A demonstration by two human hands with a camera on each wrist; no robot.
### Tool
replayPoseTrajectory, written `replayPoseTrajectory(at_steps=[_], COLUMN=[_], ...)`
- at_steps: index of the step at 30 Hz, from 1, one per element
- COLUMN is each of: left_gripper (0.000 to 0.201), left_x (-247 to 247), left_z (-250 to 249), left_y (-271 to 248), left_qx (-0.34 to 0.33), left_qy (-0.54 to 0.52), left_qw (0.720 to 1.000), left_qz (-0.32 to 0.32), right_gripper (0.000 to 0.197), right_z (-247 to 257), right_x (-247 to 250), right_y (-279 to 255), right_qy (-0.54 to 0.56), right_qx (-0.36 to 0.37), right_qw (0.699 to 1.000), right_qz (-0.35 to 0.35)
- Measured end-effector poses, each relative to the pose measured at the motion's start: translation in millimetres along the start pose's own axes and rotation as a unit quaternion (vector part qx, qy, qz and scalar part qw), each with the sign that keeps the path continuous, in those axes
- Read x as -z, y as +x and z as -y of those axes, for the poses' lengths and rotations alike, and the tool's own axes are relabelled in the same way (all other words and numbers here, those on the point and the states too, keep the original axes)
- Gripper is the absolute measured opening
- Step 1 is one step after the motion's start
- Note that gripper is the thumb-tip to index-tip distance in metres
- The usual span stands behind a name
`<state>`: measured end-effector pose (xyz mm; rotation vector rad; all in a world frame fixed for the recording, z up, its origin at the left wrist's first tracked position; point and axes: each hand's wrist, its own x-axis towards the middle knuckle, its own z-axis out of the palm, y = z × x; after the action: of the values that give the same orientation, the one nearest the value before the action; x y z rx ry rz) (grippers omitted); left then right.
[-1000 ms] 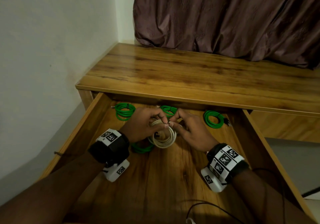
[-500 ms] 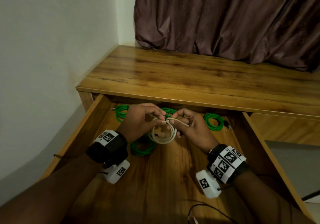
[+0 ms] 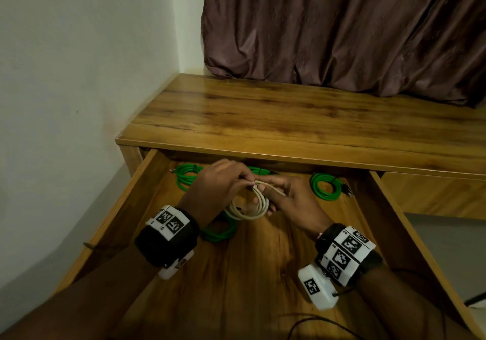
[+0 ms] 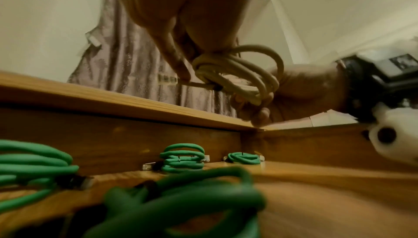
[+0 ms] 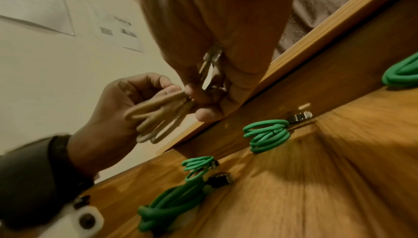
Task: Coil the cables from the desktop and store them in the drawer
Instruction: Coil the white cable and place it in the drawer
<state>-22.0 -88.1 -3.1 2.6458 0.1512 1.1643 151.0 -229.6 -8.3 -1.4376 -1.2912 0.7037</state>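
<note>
You held the beige cable coil (image 3: 249, 205) above the open drawer (image 3: 389, 208), left hand (image 3: 218, 184) pinching the wraps at the top, right hand (image 3: 292, 197) curled round the loops. The loose plug end (image 4: 167, 79) stuck out sideways, toward the drawer's left. Tucking that tail snugly under the wraps (without letting the loops spring) looked the way to finish. The coil hung on edge, its long axis roughly vertical, over the green coils (image 3: 326, 186).

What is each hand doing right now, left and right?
Left hand: fingers pinch the top of the beige cable coil, above the open drawer.
Right hand: fingers curled round the same coil from the other side.
</note>
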Motion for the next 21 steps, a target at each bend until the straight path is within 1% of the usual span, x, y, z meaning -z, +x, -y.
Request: replayPoseTrajectory(at_steps=[1,3,5,7,9,11,12,14,17,19,21], left_gripper=[0.006,0.005,0.007,0.007,0.006,0.006,0.008,0.011,0.014,0.011,0.009], left_x=[2,4,5,6,8,9,9,7,5,5,4], left_z=[2,5,5,3,1,-4,-7,-10,-10,-6,-3], left_y=[1,2,1,-1,-1,-1,0,0,0,0,0], left_qx=[0.019,0.033,0.024,0.012,0.001,-0.002,-0.003,-0.001,-0.001,0.014,0.041], left_qy=[-0.014,-0.026,-0.029,-0.025,0.007,0.055,0.066,0.052,0.034,0.016,-0.001], left_qw=[1.0,0.999,0.999,0.998,0.999,0.998,0.997,0.998,0.998,0.999,0.999], left_qz=[-0.002,0.01,0.035,0.05,0.047,0.036,0.033,0.039,0.047,0.041,0.021], right_gripper=[0.029,0.028,0.024,0.024,0.023,0.023,0.023,0.021,0.016,0.015,0.016], right_z=[1,1,-2,-5,-5,-2,0,0,-1,1,5], right_x=[0,0,1,0,-1,0,1,4,3,1,0], right_y=[0,1,1,1,2,2,1,0,1,1,2], right_qy=[-0.006,-0.04,-0.105,-0.165,-0.172,-0.161,-0.163,-0.176,-0.227,-0.268,-0.3], right_qx=[0.003,-0.004,-0.014,-0.007,-0.007,-0.008,-0.003,0.009,0.032,0.062,0.083], right_qw=[1.0,0.999,0.994,0.986,0.985,0.987,0.987,0.984,0.973,0.962,0.95], right_qz=[0.002,0.006,-0.002,-0.02,-0.022,0.001,0.011,0.017,0.011,-0.006,-0.016])
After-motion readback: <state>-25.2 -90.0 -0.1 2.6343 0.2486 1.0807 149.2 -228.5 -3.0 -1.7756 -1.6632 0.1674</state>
